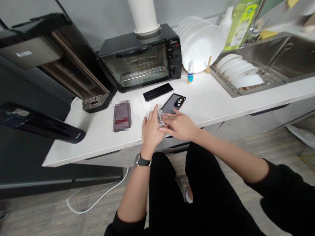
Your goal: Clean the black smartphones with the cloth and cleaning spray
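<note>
My left hand (151, 132), a dark-strapped watch on its wrist, is at the counter's front edge. Between it and my right hand (180, 125) shows a small crumpled grey-white piece (160, 118), perhaps tissue or wrapper; its kind is unclear. Both hands seem closed on it, the right fingers reaching over from the right and covering part of it. The left thumb is hidden. Just beyond the right fingers lies a translucent dark phone case (171, 104) with camera holes. Behind that is a black phone (158, 92), lying flat. Left of my hands is a blurred-out purplish item (122, 116).
A toaster oven (142, 61) stands at the back under a white cylinder (142, 10). Left are a tall black dispenser (68, 59) and a dark cylinder (35, 122). A small spray bottle (190, 71), white plates (203, 45) and the sink (278, 61) are right.
</note>
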The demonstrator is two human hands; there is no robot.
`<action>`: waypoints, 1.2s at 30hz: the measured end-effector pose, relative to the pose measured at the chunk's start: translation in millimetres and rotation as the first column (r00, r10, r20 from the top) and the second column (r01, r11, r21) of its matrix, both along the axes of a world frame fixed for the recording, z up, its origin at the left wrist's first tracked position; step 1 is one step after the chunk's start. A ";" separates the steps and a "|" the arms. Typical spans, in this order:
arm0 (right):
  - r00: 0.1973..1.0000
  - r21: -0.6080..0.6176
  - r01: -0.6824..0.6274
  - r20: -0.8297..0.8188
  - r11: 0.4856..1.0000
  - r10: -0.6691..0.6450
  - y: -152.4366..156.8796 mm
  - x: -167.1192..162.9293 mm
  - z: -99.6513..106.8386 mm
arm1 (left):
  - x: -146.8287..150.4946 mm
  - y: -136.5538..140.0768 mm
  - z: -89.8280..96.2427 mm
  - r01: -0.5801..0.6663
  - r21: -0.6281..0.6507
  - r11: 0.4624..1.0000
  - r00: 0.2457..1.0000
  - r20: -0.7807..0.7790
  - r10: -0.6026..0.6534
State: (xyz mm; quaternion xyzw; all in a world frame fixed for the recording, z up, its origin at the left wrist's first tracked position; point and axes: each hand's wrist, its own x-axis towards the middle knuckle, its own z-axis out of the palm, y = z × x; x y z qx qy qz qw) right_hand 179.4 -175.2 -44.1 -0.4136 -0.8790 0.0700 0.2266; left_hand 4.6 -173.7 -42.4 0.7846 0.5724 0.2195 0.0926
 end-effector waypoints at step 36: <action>0.997 -0.088 0.051 0.055 0.995 -0.047 -6.6 -10.1 12.2 | -6.4 -4.6 4.8 0.041 -0.107 0.993 0.999 0.037 -0.037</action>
